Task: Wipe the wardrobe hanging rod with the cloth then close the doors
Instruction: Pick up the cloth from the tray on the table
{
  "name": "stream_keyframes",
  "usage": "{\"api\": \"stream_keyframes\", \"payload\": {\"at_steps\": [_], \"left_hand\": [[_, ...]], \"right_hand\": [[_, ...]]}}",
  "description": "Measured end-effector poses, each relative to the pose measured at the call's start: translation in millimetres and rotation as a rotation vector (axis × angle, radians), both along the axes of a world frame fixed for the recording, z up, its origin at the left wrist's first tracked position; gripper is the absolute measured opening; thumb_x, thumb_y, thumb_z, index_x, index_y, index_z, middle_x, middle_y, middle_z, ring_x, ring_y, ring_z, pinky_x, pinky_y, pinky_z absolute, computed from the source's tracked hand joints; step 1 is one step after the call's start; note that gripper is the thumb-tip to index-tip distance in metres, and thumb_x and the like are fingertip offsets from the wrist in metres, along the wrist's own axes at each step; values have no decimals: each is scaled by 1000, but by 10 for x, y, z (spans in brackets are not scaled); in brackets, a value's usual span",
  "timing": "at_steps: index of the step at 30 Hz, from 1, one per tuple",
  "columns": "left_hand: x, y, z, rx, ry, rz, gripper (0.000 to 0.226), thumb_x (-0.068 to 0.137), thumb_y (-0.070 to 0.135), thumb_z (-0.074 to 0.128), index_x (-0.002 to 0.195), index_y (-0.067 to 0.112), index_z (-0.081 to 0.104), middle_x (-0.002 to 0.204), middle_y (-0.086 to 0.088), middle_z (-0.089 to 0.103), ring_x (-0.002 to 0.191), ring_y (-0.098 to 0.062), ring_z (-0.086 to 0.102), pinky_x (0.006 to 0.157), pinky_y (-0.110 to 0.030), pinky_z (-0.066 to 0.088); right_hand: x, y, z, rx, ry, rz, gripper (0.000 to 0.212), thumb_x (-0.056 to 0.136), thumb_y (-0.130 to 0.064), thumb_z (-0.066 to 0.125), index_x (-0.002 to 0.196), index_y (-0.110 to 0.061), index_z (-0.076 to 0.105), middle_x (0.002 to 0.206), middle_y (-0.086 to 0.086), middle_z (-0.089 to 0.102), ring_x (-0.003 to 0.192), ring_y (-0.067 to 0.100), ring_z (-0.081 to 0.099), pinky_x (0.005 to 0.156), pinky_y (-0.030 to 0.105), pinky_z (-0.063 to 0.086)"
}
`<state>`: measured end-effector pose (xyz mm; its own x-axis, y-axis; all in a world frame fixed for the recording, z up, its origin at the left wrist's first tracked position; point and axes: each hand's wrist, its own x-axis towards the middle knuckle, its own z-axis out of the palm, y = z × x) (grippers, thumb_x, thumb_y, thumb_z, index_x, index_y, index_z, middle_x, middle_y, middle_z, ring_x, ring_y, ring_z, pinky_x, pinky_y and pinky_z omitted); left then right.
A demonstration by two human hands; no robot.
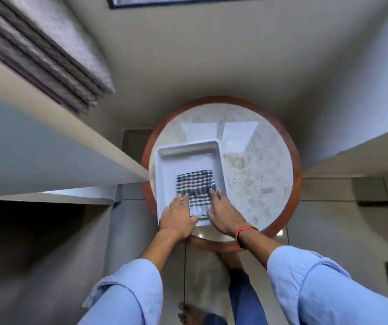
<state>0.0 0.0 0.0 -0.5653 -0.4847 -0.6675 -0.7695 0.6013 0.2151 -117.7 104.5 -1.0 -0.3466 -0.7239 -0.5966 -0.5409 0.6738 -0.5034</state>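
Both hands (179, 215) (222, 213) flat on checked woven cloth (195, 184), sq. white tray (164, 160).

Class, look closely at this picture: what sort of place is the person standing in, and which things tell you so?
Probably a room in a home, perhaps a bedroom. Clues: a small round table with a stone-like top, a tiled floor, and pale cupboard-like panels at the sides.

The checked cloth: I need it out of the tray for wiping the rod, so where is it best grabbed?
Probably the near edge of the checked cloth, pinched from above. It lies flat and folded in the white tray, whose raised walls block a sideways approach. Left hand and right hand rest there, flanking that edge.
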Motion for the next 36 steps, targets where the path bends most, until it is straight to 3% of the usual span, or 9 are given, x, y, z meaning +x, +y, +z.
{"api": "stream_keyframes", "payload": {"at_steps": [5,9,15,19,22,25,29,33,36], "left_hand": [[-108,-170,-491,147,105,325,72,90,31,59,154,31,26,152,-14,34,138,-34,40,114,-48,38],[-152,-165,-727,230,326,690,65,82,0,63,142,21,52,141,-10,42,124,-26,53,110,-41,46],[-247,-250,-633,436,428,1025,58,75,-19,61,129,5,62,85,0,66,51,0,58,48,-12,50],[-95,-219,-248,385,598,1013,57,73,-19,64,124,7,67,96,8,67,47,5,58,52,-9,51],[231,-225,157,331,692,991,57,73,-18,65,123,11,70,91,4,64,42,-1,45,62,-29,55],[800,-273,598,252,732,994,61,70,-17,65,122,14,71,118,-8,65,64,-16,56,75,-47,59],[1727,-371,1195,174,773,1028,61,70,-16,62,122,15,71,122,-9,69,81,-19,68,70,-31,59],[2988,-530,2126,-46,797,1057,66,69,-20,60,125,12,69,115,-12,69,88,-25,67,89,-39,56],[4003,-564,2993,-330,818,1068,64,70,-22,59,125,9,69,117,-10,68,90,-16,63,80,-9,51]], "right_hand": [[-150,-242,-416,6,0,-44,67,98,-11,49,157,-5,17,146,28,38,132,42,46,113,46,39],[-98,-310,-566,4,2,-63,61,94,-2,49,151,-9,30,133,27,45,123,42,49,106,48,46],[-103,-317,-435,-124,-41,-182,46,92,5,47,136,-8,53,126,17,51,120,32,52,108,41,45],[-48,-247,-77,-178,-38,-238,51,91,4,50,141,-9,50,127,14,50,121,28,53,110,34,43],[163,-251,281,-202,-34,-210,53,90,4,51,142,-8,50,125,14,51,119,27,53,110,33,43],[600,-296,692,-251,-49,-123,54,88,4,55,140,-8,53,123,14,52,117,28,55,109,33,44],[1299,-526,1220,-311,-64,29,57,83,5,57,137,-9,55,129,16,52,120,30,55,104,21,39],[2391,-1000,2041,-427,-58,270,63,82,9,51,142,-7,53,140,20,49,128,36,50,114,34,36],[3306,-1345,2848,-606,-48,485,60,86,10,50,145,-4,49,139,18,47,126,34,51,115,34,35]]}}
